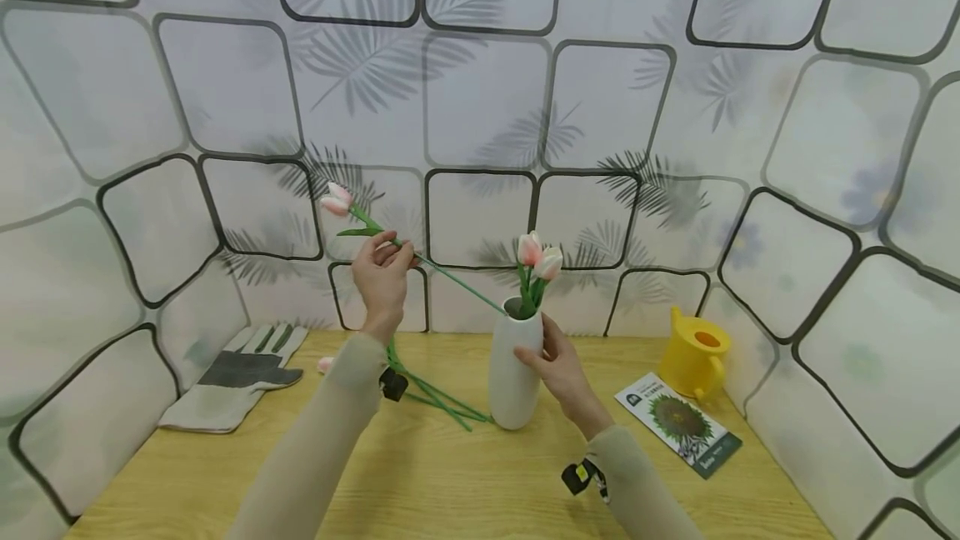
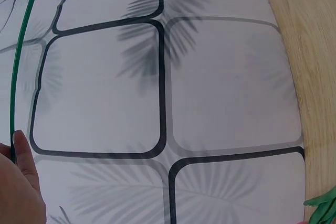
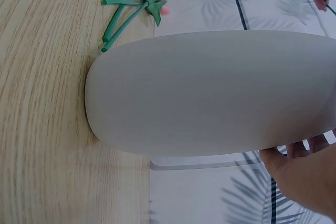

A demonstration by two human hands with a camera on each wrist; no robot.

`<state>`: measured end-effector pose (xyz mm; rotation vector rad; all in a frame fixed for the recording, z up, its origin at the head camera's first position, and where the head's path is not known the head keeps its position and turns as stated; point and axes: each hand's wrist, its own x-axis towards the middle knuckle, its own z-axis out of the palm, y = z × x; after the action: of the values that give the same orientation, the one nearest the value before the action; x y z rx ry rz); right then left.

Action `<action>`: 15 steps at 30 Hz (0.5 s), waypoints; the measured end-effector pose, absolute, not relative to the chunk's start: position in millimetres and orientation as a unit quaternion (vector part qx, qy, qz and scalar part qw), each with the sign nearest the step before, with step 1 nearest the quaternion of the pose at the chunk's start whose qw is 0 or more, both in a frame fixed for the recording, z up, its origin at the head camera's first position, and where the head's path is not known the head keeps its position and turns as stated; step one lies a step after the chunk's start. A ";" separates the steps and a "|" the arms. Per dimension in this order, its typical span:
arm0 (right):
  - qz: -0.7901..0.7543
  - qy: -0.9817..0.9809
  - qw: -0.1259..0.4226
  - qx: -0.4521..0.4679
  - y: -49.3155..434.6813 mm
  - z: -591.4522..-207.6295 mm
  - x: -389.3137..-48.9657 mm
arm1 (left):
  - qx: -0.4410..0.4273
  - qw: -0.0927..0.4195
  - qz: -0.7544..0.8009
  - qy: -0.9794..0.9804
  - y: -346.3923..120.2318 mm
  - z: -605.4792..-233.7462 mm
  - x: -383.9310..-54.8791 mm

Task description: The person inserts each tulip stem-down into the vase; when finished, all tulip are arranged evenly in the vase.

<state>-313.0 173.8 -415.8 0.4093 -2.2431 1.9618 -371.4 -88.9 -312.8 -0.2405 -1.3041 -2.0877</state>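
Observation:
My left hand (image 1: 384, 277) pinches the green stem of a pink-and-white artificial tulip (image 1: 338, 200), its flower up to the left. The stem (image 2: 21, 51) slants down to the right, and its lower end meets the mouth of a white vase (image 1: 514, 382); how far it goes in is hard to tell. Two tulips (image 1: 531, 252) stand in the vase. My right hand (image 1: 558, 369) grips the vase's upper right side, thumb in front; in the right wrist view the hand (image 3: 307, 177) is at the vase's side. The vase stands upright on the table.
More tulips with green stems (image 1: 435, 394) lie on the wooden table (image 1: 442, 482) left of the vase. Grey-and-white gloves (image 1: 236, 373) lie at far left. On the right are a seed packet (image 1: 678, 423) and a yellow watering can (image 1: 693, 354). Patterned walls (image 1: 480, 107) enclose the table.

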 end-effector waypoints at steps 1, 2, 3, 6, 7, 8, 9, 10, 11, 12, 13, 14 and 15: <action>0.650 -0.745 0.068 0.138 173.7 -416.1 -313.5 | -0.094 0.329 -0.795 -0.500 -87.5 -311.7 -371.8; 0.651 -0.744 0.067 0.137 173.5 -416.2 -313.7 | -0.099 0.330 -0.793 -0.503 -86.2 -310.6 -372.1; 0.651 -0.744 0.067 0.136 173.3 -416.2 -313.7 | -0.104 0.332 -0.790 -0.504 -84.7 -309.3 -372.3; 0.652 -0.743 0.064 0.137 173.0 -415.8 -313.4 | -0.127 0.336 -0.779 -0.515 -80.0 -304.8 -371.2; 0.652 -0.743 0.064 0.139 173.0 -415.6 -313.4 | -0.136 0.338 -0.772 -0.521 -78.1 -303.0 -370.2; 0.654 -0.741 0.063 0.137 173.0 -415.3 -313.1 | -0.145 0.341 -0.764 -0.529 -76.2 -301.3 -369.2; 0.654 -0.741 0.062 0.137 173.0 -415.1 -313.0 | -0.152 0.343 -0.755 -0.538 -74.2 -299.6 -368.1; 0.655 -0.740 0.063 0.138 173.1 -415.0 -313.1 | -0.160 0.344 -0.746 -0.547 -72.1 -298.0 -366.8; 0.655 -0.740 0.064 0.139 173.2 -414.9 -313.2 | -0.168 0.346 -0.739 -0.554 -70.0 -296.6 -365.9; 0.655 -0.740 0.064 0.139 173.4 -414.7 -313.1 | -0.174 0.348 -0.731 -0.561 -67.9 -295.4 -365.0; 0.655 -0.740 0.065 0.138 173.5 -414.8 -313.3 | -0.178 0.347 -0.726 -0.567 -66.0 -294.7 -364.3; 0.655 -0.740 0.064 0.135 173.5 -414.8 -313.2 | -0.182 0.345 -0.722 -0.571 -64.1 -294.3 -363.4; 0.654 -0.741 0.064 0.134 173.4 -414.8 -313.2 | -0.186 0.343 -0.720 -0.574 -62.4 -293.9 -362.7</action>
<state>-313.2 173.4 -414.8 0.4060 -2.2383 1.9753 -362.7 -62.4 -293.9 -0.4831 -1.4927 -1.8710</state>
